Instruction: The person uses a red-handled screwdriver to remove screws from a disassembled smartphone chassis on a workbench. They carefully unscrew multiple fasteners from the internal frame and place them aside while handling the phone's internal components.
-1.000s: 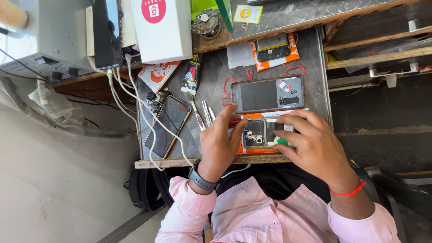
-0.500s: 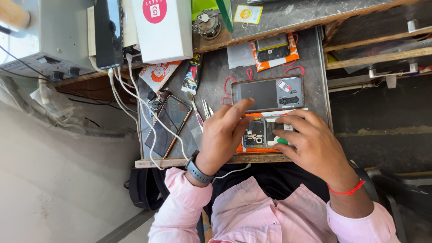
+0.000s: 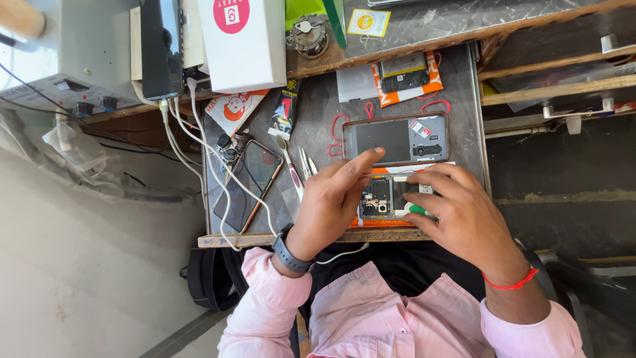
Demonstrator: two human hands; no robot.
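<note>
A small dark grey workbench with a wooden front edge [image 3: 298,237] is set above a pale concrete floor [image 3: 79,278], lit by daylight.

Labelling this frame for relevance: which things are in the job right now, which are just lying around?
In hand:
- left hand, finger reaching to the phone back cover
- right hand on the opened phone
- green tool at the right hand

Lying about:
- dark phone
- tweezers
- white box
- white cables
- orange-edged part
</note>
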